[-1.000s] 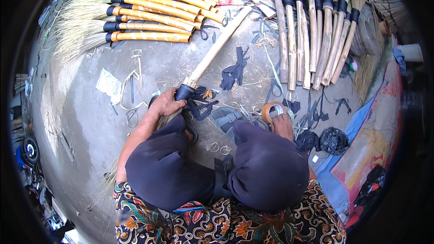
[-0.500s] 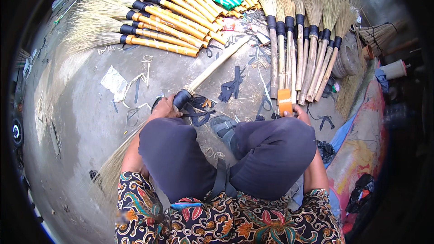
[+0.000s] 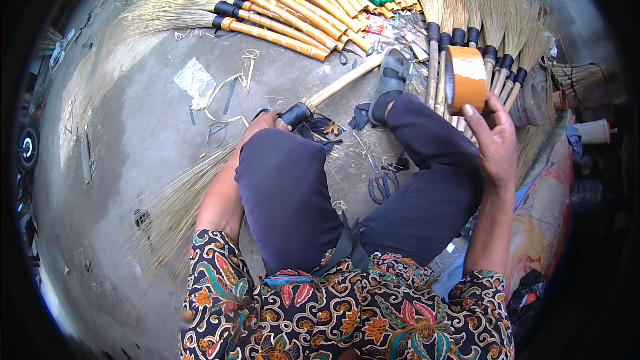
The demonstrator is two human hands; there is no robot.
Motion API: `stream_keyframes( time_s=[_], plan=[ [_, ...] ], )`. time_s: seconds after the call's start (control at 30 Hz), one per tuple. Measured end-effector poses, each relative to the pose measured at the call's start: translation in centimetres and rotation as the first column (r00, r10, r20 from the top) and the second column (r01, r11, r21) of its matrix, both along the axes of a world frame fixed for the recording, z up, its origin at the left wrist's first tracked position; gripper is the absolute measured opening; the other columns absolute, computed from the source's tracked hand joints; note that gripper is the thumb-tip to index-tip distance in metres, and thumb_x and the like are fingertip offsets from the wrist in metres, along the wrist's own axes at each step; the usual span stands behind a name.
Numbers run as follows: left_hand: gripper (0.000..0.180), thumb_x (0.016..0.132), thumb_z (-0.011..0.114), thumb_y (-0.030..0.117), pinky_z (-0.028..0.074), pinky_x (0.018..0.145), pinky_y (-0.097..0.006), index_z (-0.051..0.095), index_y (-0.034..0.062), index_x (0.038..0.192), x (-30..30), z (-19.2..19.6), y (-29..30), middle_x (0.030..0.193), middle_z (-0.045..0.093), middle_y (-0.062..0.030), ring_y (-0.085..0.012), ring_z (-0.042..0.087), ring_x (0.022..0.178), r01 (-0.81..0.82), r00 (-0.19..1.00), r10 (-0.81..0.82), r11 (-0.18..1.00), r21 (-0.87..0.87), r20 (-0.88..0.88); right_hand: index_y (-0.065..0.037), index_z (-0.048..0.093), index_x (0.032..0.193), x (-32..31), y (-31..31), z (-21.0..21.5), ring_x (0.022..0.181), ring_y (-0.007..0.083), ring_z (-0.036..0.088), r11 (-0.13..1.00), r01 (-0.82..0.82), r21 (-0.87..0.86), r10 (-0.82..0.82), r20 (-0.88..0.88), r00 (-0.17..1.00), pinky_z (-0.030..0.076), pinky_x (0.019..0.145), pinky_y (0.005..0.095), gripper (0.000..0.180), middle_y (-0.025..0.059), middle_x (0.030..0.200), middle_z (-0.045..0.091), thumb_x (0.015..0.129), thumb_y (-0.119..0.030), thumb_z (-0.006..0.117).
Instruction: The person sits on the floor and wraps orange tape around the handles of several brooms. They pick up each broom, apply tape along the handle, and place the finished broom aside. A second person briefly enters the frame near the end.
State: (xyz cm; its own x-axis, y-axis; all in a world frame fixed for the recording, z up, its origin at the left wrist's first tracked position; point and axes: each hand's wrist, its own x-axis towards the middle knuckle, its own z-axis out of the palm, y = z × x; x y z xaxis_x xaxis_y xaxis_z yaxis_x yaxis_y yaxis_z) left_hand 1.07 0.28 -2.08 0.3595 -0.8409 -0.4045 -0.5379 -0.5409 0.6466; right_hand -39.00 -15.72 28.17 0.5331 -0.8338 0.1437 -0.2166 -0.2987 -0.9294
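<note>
Our left hand (image 3: 261, 124) gripped the broom (image 3: 313, 101) at its black-bound neck on the concrete floor (image 3: 133, 133); the pale handle ran up-right toward our sandal (image 3: 389, 85), the straw trailing down-left. Our right hand (image 3: 495, 139), well apart, held up an orange-brown tape roll (image 3: 465, 80).

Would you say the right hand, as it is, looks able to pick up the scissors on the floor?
Probably not: the right hand is shut on the tape roll, though the scissors lie uncovered between the legs.
</note>
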Motion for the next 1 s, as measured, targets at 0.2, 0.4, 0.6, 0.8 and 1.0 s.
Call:
stream_keyframes(
  time_s=[0.2, 0.4, 0.6, 0.8, 1.0],
  plan=[
    [0.067, 0.099, 0.074, 0.041, 0.055, 0.104, -0.039, 0.063, -0.0043, 0.146, 2.8, 3.2, -1.2, 0.13, 0.075, -0.0246, -0.0326, 0.074, 0.119, -0.097, 0.987, 0.097, 0.995, 0.01, -0.13, 0.004, 0.066, 0.134, 11.0, -1.3, -10.8, 0.107, 0.0122, 0.068, 0.928, -0.176, 0.328, 0.15, 0.103, 0.983, 0.053, 0.098, 0.0292, 0.035, 0.0077, 0.118, 0.075, 0.103, -0.012, 0.073],
    [0.053, 0.108, 0.069, 0.036, 0.055, 0.103, -0.038, 0.064, 0.0011, 0.147, 3.0, 17.0, -6.2, 0.128, 0.075, -0.0146, -0.022, 0.07, 0.118, 0.007, 0.995, -0.027, 0.976, -0.215, -0.093, 0.003, 0.072, 0.124, 12.2, -1.6, -16.4, 0.117, 0.0228, 0.069, 0.967, -0.227, 0.119, 0.226, 0.019, 0.974, 0.051, 0.105, 0.036, 0.034, 0.0141, 0.122, 0.074, 0.093, -0.007, 0.078],
    [0.044, 0.108, 0.066, 0.028, 0.058, 0.099, -0.038, 0.066, -0.0016, 0.141, -2.3, 28.3, -11.8, 0.123, 0.077, -0.0184, -0.0246, 0.074, 0.111, 0.326, 0.942, -0.332, 0.871, -0.368, 0.05, 0.003, 0.071, 0.119, 11.5, -1.9, -16.0, 0.131, 0.0345, 0.066, 0.952, -0.181, -0.248, 0.218, 0.127, 0.968, 0.051, 0.11, 0.0421, 0.035, 0.019, 0.128, 0.072, 0.086, -0.003, 0.08],
    [0.038, 0.105, 0.062, 0.016, 0.059, 0.101, -0.04, 0.068, -0.0023, 0.138, -6.4, 29.5, -13.4, 0.127, 0.076, -0.0213, -0.0308, 0.076, 0.116, 0.445, 0.896, -0.406, 0.817, -0.366, 0.182, 0.003, 0.072, 0.114, 9.5, -1.8, -14.6, 0.134, 0.0418, 0.064, 0.895, -0.165, -0.415, 0.213, 0.072, 0.974, 0.052, 0.112, 0.0486, 0.038, 0.0175, 0.118, 0.075, 0.077, 0.003, 0.078],
    [0.036, 0.108, 0.061, 0.015, 0.059, 0.096, -0.037, 0.068, -0.0011, 0.14, -7.0, 28.0, -12.3, 0.119, 0.078, -0.0166, -0.0231, 0.075, 0.107, 0.388, 0.919, -0.389, 0.861, -0.329, 0.066, 0.003, 0.072, 0.113, 8.8, -1.6, -14.4, 0.134, 0.0403, 0.065, 0.884, -0.196, -0.424, 0.237, 0.046, 0.97, 0.054, 0.11, 0.0465, 0.037, 0.0178, 0.117, 0.075, 0.077, 0.003, 0.077]
  ],
)
